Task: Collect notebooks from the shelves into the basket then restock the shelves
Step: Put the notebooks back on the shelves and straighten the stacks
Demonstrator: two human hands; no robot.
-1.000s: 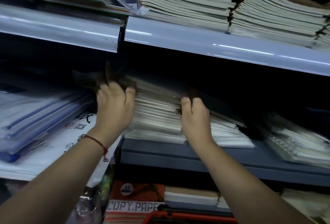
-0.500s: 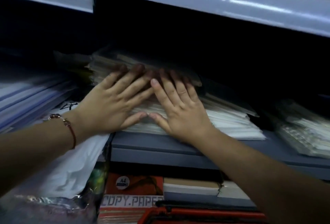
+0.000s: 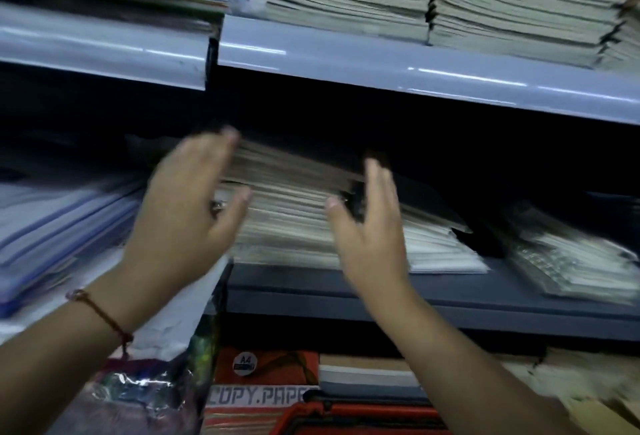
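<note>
Both hands lifted off notebook stack (image 3: 291, 206) | left hand (image 3: 183, 216), right hand (image 3: 370, 237) fingers apart, empty

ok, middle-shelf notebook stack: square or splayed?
Splayed: the grey-edged notebook stack fans rightward, lower books jutting out past the top ones.

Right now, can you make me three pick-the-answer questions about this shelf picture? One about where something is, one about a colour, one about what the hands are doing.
1. Where is the notebook stack by the hands?
A. middle shelf
B. floor
C. in the basket

2. What colour is the bracelet?
A. green
B. red
C. white

3. What are the hands doing?
A. gripping a notebook
B. making fists
C. open, holding nothing

Answers:
1. A, it lies on the dark shelf under the pale upper one.
2. B, a red cord circles the left wrist.
3. C, the left hand and right hand have straight fingers either side of the stack.
</note>
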